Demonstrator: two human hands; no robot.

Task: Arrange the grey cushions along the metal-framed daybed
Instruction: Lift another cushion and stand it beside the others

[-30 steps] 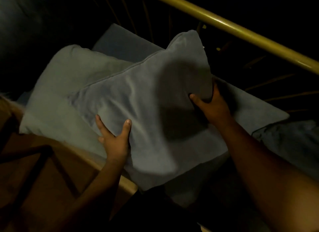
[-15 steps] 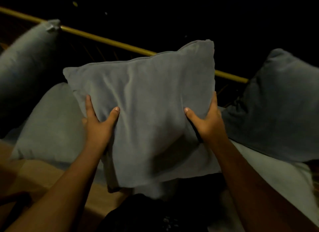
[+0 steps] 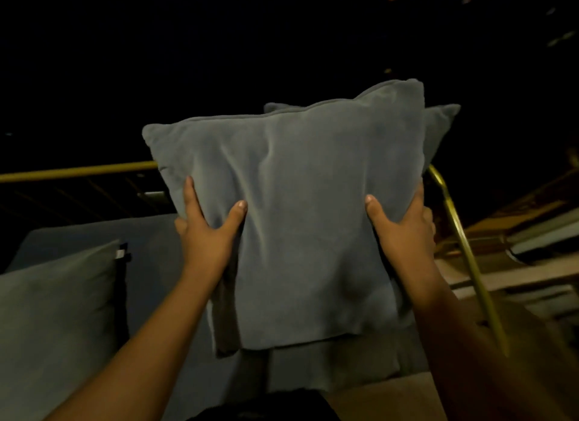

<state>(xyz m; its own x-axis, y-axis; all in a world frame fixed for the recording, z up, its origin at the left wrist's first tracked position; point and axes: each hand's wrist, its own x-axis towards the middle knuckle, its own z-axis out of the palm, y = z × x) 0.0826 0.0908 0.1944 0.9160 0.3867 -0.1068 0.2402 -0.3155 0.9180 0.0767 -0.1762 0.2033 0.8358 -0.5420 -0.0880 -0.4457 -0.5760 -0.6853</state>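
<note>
Head view: left hand [image 3: 205,232] and right hand [image 3: 402,224] closed on side edges of grey cushion [image 3: 297,207], thumbs on front face, cushion upright between hands. 2nd cushion [image 3: 438,129] just behind it, above right hand. 3rd cushion [image 3: 56,320] below-left of left hand on daybed mattress [image 3: 150,264]. Brass frame rail [image 3: 75,170] beyond left hand.

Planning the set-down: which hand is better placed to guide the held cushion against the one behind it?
Probably the right hand: it grips the held cushion on the side nearest the rear cushion and the frame's corner.
</note>
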